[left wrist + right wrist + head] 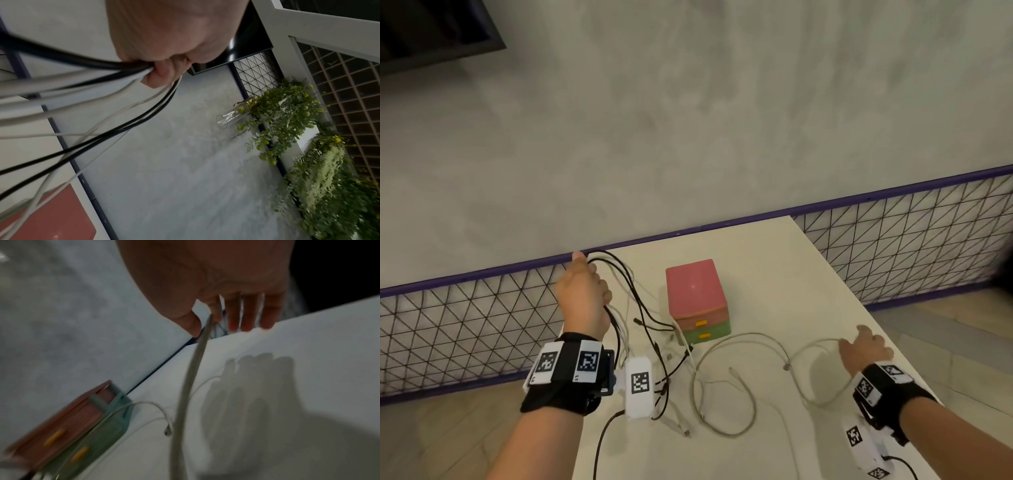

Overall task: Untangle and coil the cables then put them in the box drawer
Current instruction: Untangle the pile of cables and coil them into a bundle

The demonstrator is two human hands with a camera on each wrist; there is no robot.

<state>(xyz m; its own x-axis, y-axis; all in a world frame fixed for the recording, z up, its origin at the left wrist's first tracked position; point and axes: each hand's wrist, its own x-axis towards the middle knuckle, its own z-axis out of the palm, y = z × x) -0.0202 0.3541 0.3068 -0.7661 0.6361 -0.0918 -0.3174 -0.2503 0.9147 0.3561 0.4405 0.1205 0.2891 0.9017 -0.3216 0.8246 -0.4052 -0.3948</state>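
Observation:
My left hand (582,287) is raised over the table's left edge and grips a tangled bundle of black and white cables (640,308). In the left wrist view the curled fingers (162,74) close round the cable bundle (82,91), which hangs down to the table. My right hand (861,341) is low over the table's right side. There its thumb and forefinger pinch a pale grey cable (191,378). That grey cable (743,337) loops across the table towards the tangle. The small box drawer (697,301), pink above and green below with orange handles, stands shut in the middle.
The white table (774,267) ends close to both hands, on the left and right. Behind it runs a wire mesh fence with a purple rail (893,236). Loose cable ends and plugs (681,425) lie in front of the box. Green plants (298,121) hang further off.

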